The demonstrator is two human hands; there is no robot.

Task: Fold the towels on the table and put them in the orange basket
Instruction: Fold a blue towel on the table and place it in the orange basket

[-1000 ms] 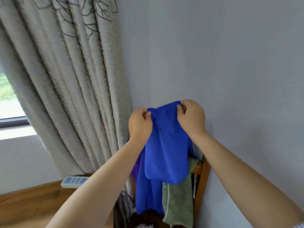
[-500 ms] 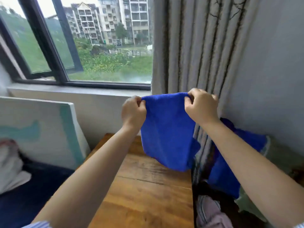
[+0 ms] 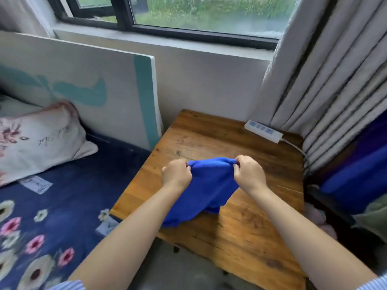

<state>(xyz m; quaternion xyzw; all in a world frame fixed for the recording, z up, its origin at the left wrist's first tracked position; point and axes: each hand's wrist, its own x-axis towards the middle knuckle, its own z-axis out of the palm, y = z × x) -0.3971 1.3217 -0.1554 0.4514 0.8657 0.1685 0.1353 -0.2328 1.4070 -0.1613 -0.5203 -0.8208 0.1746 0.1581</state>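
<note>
Towel (image 3: pixel 206 189) lowered to table (image 3: pixel 240 231); basket unseen.

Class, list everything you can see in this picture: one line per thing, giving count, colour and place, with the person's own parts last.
towel: one, blue, held up over the table
table: one, brown wood, under the window
power strip: one, white, table's far right corner
curtain: one, grey, right
pillow: one, white floral, left on bed
bedsheet: one, navy floral, left
headboard: one, white and teal, against wall
window: one, black frame, top
left hand: pinching towel's top edge
right hand: pinching towel's top edge
</note>
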